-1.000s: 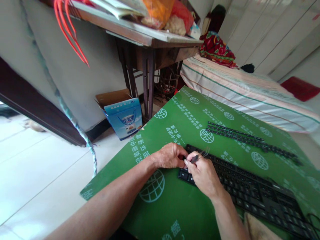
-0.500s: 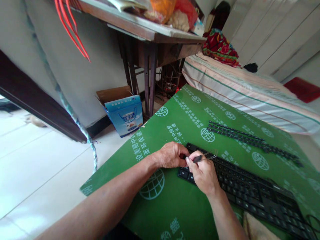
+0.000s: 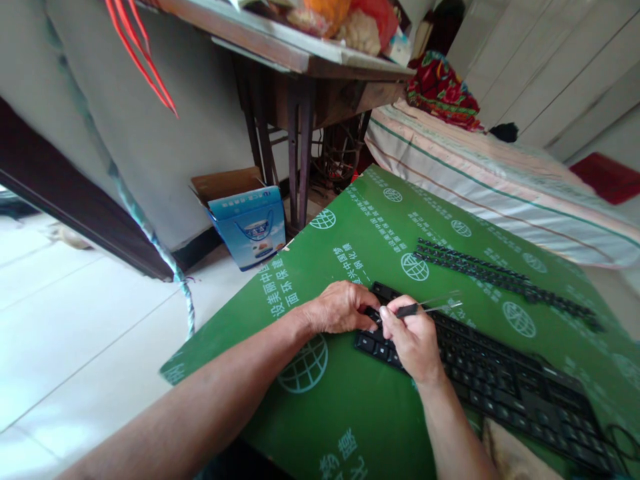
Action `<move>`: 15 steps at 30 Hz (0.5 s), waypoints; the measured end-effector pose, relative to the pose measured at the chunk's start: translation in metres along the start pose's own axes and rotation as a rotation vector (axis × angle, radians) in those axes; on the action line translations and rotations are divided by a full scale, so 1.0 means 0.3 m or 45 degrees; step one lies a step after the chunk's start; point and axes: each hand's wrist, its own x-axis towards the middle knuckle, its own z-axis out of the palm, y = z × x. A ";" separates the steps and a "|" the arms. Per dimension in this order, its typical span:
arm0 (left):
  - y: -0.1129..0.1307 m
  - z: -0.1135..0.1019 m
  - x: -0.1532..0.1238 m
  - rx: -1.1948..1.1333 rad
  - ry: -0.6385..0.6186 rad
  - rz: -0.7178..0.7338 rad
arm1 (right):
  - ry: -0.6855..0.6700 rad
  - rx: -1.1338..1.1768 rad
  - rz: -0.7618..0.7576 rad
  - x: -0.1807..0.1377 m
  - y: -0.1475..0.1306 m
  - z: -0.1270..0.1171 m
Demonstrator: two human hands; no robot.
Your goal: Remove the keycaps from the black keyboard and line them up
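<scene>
A black computer keyboard [image 3: 500, 373] lies at a slant on the green board [image 3: 320, 413]. My left hand [image 3: 345, 307] rests at its far left end, thumb and forefinger curled close together over the keys; whatever is between the fingertips is too small to make out. Just beside it, my right hand [image 3: 413, 337] is closed around a wire keycap puller [image 3: 407, 311]. The puller has a dark handle, and its thin wire prongs point up and to the right, away from the keys. Both hands' fingertips nearly meet above the keyboard's left part.
Rows of black keycaps [image 3: 500, 280] lie beyond the keyboard. A cable [image 3: 620, 440] curls at its right end. Past the board's left edge stand a blue carton [image 3: 250, 230] and a wooden table [image 3: 320, 63]. A bed [image 3: 490, 173] lies behind.
My right hand has shifted slightly right and tilted, swinging the puller's prongs further right and up. My left hand stays at almost the same spot.
</scene>
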 end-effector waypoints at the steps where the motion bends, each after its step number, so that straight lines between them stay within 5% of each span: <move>1: -0.001 -0.001 0.000 -0.002 0.005 0.006 | -0.007 0.033 0.006 0.001 0.001 -0.002; 15: -0.023 -0.007 0.001 -0.388 -0.048 -0.003 | -0.043 0.155 0.038 0.013 -0.006 -0.003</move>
